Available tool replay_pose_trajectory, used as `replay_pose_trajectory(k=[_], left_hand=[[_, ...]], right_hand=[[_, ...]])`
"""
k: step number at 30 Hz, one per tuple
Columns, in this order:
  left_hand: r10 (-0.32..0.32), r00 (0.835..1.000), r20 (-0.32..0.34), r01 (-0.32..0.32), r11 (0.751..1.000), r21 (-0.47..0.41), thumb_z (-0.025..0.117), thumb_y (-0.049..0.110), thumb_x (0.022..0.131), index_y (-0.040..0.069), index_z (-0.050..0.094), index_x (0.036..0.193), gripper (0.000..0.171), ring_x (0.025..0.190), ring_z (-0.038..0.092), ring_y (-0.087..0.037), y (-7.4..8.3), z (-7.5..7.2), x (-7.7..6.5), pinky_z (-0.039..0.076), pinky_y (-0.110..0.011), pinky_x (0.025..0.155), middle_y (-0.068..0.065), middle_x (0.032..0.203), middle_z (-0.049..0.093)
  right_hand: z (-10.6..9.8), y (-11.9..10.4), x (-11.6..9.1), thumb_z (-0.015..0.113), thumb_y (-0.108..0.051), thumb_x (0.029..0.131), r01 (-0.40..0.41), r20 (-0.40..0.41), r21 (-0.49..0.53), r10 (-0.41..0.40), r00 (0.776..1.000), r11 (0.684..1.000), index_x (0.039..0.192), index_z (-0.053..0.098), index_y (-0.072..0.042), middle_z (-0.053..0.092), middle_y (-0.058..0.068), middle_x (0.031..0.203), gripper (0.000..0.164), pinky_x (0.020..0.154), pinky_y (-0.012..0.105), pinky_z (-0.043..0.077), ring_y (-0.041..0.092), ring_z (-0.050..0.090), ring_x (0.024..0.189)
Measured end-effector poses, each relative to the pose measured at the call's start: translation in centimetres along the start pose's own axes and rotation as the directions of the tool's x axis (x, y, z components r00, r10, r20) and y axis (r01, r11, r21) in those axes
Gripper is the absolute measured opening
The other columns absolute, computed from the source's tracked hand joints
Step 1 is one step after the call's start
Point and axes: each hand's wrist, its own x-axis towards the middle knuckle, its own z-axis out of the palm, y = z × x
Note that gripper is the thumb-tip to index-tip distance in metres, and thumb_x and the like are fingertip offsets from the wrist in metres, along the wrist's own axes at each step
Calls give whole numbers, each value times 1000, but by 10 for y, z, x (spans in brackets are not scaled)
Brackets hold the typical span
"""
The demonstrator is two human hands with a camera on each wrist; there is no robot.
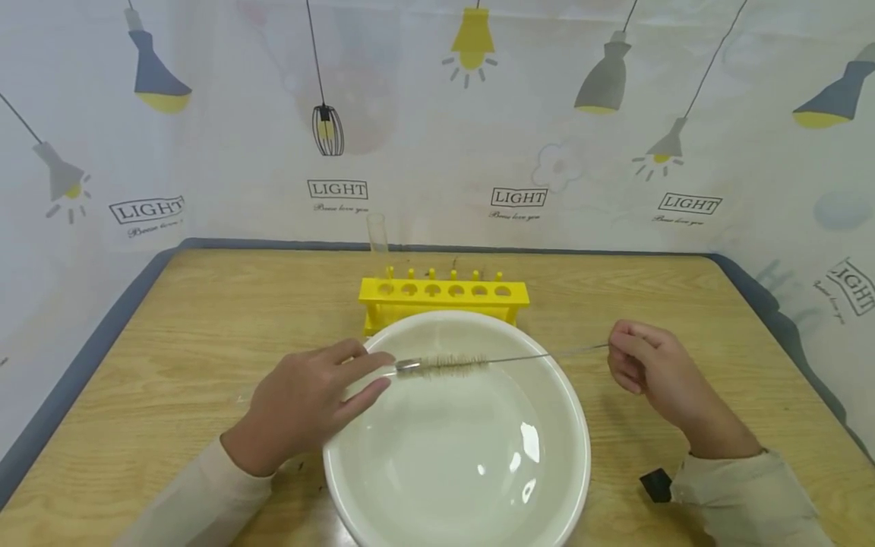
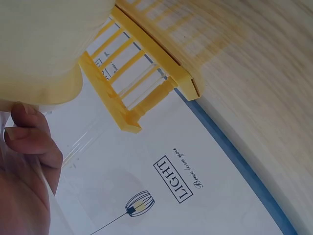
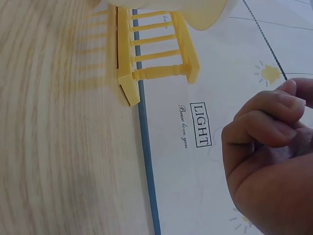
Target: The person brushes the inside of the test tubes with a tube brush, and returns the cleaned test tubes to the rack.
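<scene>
I see the brush [image 1: 454, 366] over the white basin [image 1: 437, 463], tip at what seems a clear tube [image 1: 409, 365] pinched by the left hand [image 1: 307, 395], wire [image 1: 519, 358] pinched in the right hand [image 1: 656, 372], so a crooked push could bend the wire or loosen the tube.

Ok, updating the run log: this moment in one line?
left hand: holds clear tube | right hand: pinches brush wire | brush: over white basin, tip at tube mouth | yellow rack: behind basin

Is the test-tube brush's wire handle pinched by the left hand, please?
No, the right hand pinches the wire handle near its end.
</scene>
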Motion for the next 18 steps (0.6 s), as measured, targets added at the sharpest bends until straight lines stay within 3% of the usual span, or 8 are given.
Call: replay_pose_trajectory(k=[8,18], left_hand=[[-2,1000,9,2,1000,-2,59,41,99,26,72,114,25,53,51,-5,1,-1,1,36,-16,45,4,87,68],[18,1000,-24,-18,1000,10,49,45,104,25,72,112,32,51,50,-5,2,-1,0,33,-16,43,4,87,68]], right_hand=[[-4,4,1,45,-15,108,-9,38,52,7,999,999,78,50,-8,27,6,59,31,45,36,25,27,26,49],[-8,5,1,43,-16,108,-133,181,139,107,978,981,78,50,-12,34,-3,60,32,49,39,18,25,19,51]])
